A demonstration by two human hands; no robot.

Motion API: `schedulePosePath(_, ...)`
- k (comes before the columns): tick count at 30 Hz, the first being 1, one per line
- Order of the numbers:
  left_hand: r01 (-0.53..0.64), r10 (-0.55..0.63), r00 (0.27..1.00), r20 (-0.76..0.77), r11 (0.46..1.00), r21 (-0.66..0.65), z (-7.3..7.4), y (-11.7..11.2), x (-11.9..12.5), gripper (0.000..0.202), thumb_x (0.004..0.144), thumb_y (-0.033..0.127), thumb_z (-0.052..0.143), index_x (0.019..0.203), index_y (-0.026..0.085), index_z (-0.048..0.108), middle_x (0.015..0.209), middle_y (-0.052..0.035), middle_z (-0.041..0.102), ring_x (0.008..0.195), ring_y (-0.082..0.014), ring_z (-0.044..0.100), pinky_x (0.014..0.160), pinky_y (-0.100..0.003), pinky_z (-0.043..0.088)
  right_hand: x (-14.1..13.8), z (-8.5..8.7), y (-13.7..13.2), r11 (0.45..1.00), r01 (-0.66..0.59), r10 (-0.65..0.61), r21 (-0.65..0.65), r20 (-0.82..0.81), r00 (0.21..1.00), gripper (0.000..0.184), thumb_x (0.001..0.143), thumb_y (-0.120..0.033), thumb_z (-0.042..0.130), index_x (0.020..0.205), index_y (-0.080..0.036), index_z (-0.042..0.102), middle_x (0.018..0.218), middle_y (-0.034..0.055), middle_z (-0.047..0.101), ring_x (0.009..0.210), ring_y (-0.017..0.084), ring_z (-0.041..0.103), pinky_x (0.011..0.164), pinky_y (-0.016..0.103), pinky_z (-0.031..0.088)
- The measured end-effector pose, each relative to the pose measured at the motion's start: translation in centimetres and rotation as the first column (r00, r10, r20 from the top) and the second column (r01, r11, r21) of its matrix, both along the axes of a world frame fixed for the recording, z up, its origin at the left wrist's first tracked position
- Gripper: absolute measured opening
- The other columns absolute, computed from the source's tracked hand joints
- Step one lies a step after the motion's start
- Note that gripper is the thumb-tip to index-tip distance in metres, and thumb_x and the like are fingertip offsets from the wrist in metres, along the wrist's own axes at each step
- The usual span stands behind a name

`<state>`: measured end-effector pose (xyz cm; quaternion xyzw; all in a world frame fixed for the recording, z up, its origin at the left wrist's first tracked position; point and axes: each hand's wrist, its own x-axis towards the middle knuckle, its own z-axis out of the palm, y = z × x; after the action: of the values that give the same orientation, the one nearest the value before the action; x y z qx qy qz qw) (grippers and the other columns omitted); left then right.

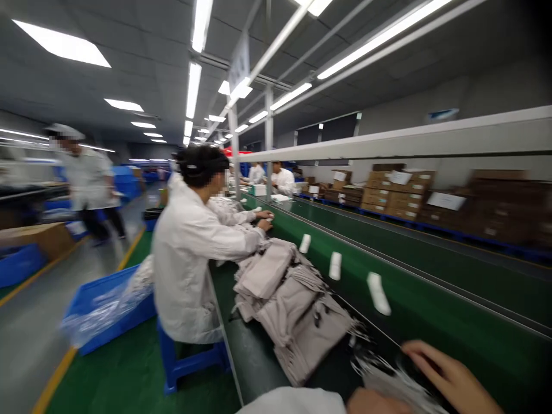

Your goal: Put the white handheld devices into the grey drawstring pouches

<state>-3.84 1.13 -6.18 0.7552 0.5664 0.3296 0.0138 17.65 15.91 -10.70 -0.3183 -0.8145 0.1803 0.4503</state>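
Nearest the camera, a white sleeve (pixel 293 402) leads to the left hand (pixel 375 402), cut off by the lower edge, its grip hidden. A blurred pale fabric bundle (pixel 388 379), probably soft and light and best taken by a gathered edge, lies between it and the right hand (pixel 448 374), whose fingers curl toward it; blur hides whether they close. Far left, a blue plastic crate (pixel 107 305) stands beside a seated co-worker (pixel 185 264). Rightward, folded beige cloth pieces (pixel 293 322) pile on a green conveyor belt (pixel 254 356); white rolled items (pixel 377 293) lie beyond.
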Motion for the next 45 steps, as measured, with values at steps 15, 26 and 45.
schedulePosePath(15, -0.022, 0.012, 0.994, -0.109, 0.995, -0.095, -1.0, 0.8, 3.8, 0.028, 0.083, 0.001, 0.05, 0.097, 0.022, 0.063, 0.1, -0.0049, 0.064, 0.097, -0.026, 0.058, 0.081, -0.04, 0.045, -4.3, 2.5, 9.7, 0.857, 0.469, -0.296, -0.215, 0.54, 0.788, 0.051, 0.095, -0.043, 0.06, 0.136, -0.013, 0.055, 0.129, 0.0145, 0.062, 0.117, 0.026, 0.06, 0.098, 0.041, 0.049)
schedulePosePath(26, -0.004, -0.006, 0.992, -0.124, 0.997, -0.082, -0.2, 1.3, 2.8, 0.018, 0.086, 0.004, 0.051, 0.08, 0.02, 0.054, 0.088, -0.0011, 0.062, 0.091, -0.0231, 0.053, 0.085, -0.04, 0.036, -4.5, 2.4, 7.6, 0.895, 0.392, -0.307, -0.211, 0.345, 0.887, 0.059, 0.086, 0.005, 0.048, 0.141, -0.017, 0.045, 0.139, 0.0168, 0.047, 0.131, 0.029, 0.046, 0.108, 0.047, 0.04)
schedulePosePath(45, 0.159, -0.11, 0.58, 0.807, 0.987, 0.02, 3.9, 0.6, 3.1, 0.018, 0.083, 0.025, 0.07, 0.071, 0.019, 0.057, 0.093, -0.0021, 0.052, 0.096, -0.0163, 0.05, 0.081, -0.023, 0.04, -2.1, 9.2, -6.4, 0.682, -0.504, 0.373, -0.53, -0.341, 0.863, 0.033, 0.099, -0.047, 0.049, 0.102, -0.019, 0.066, 0.112, 0.0074, 0.062, 0.096, 0.019, 0.062, 0.084, 0.033, 0.052)
